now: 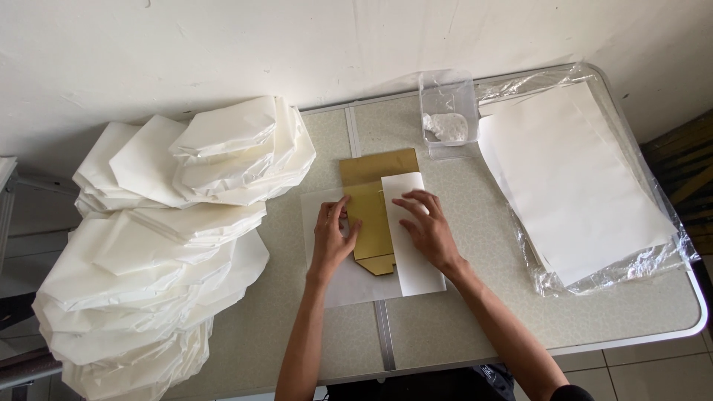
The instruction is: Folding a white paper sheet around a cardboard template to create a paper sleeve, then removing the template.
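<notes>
A flat gold cardboard piece [373, 194] lies on a white paper sheet [349, 286] in the middle of the table. The sheet's right side [414, 263] is folded over the gold piece. My right hand [425, 226] presses flat on that folded flap, fingers spread. On the sheet's left edge, my left hand [332, 236] pinches the paper next to the gold piece with fingers curled.
A tall heap of folded white paper packets [163, 245] covers the table's left side and overhangs it. A stack of white sheets [579, 178] in clear plastic wrap lies at the right. A clear plastic tub [447, 115] stands at the back by the wall.
</notes>
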